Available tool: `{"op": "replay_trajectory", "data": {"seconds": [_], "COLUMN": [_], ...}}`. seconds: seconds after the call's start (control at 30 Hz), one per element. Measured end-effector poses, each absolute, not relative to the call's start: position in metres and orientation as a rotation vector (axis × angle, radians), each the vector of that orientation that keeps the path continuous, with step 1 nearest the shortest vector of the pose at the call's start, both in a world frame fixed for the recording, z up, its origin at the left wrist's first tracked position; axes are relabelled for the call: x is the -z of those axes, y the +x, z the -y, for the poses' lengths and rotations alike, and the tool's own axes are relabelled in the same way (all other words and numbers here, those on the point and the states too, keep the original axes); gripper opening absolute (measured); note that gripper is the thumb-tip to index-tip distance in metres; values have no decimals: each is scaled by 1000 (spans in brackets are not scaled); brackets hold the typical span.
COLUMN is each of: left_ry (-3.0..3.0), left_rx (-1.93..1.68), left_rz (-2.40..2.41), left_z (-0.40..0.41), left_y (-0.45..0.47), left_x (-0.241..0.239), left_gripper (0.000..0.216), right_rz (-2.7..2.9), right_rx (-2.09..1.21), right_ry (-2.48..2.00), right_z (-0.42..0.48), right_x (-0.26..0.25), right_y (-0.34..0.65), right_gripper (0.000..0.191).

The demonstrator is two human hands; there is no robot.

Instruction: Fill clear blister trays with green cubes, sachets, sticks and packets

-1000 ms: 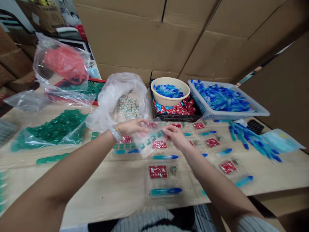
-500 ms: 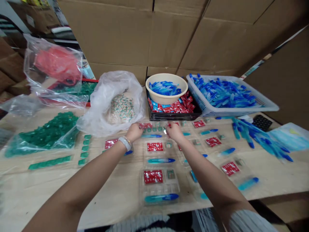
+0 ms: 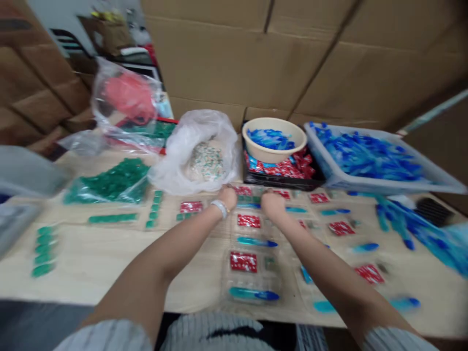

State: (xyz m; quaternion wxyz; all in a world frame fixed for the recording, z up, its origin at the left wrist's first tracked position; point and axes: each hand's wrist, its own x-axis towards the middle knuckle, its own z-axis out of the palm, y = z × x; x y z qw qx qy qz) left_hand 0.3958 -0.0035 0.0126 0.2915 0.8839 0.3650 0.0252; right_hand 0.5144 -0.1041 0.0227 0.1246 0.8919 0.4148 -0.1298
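Left hand (image 3: 227,199): at the left end of the far clear tray (image 3: 253,191), fingers curled in, tips hidden; cannot tell if pinching the edge or only resting against it.
Right hand (image 3: 272,207): at the right end of the same tray, knuckles bent, tips out of sight; cannot tell if gripping.
Tray position: squarely between the 2 hands, at the far end of a column of 3 trays; near both hands alike, with neither clearly closer.
Tray contents: red packet (image 3: 243,190) at upper left, green row (image 3: 249,199) below, blue stick (image 3: 250,205) along the near side.
Long axis: green row and blue stick both running left to right, from hand to hand.
Nearer in the column: middle tray with red packet and blue stick, then near tray with the same 2 kinds, both between the forearms.
Left of the column: another red packet (image 3: 191,206) above a green row partly behind the left forearm; farther left, 3 green strips, 1 lying sideways (image 3: 112,218), 2 pointing away from the body (image 3: 154,209) (image 3: 44,251).
Back of the surface (image 3: 91,263): green pieces (image 3: 113,181) in clear plastic, white plastic bag (image 3: 223,129), cream bowl (image 3: 274,156) over a black crate (image 3: 288,181), white basket (image 3: 387,184) of blue sticks.
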Motion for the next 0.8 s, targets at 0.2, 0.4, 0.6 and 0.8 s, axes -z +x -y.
{"op": "replay_trajectory", "data": {"seconds": [0.2,0.4,0.6,0.8], "left_ry": [2601,2821,2936,2850], "left_rx": [-385,46,-30,-67], "left_rz": [-1003,-1389,-1146,-1040], "left_z": [-36,-17,54,63], "left_y": [222,41,9,-3], "left_x": [-32,19,33,32], "left_gripper": [48,85,84,40], "right_rz": [-1905,-2570,-2454,-2479], "right_rx": [248,448,214,102], "right_ry": [2576,1808,1801,1538], "right_z": [72,8,38,35], "right_x": [-46,-13,15,9], "right_y": [428,266,244,242], "right_gripper": [33,77,49,29]}}
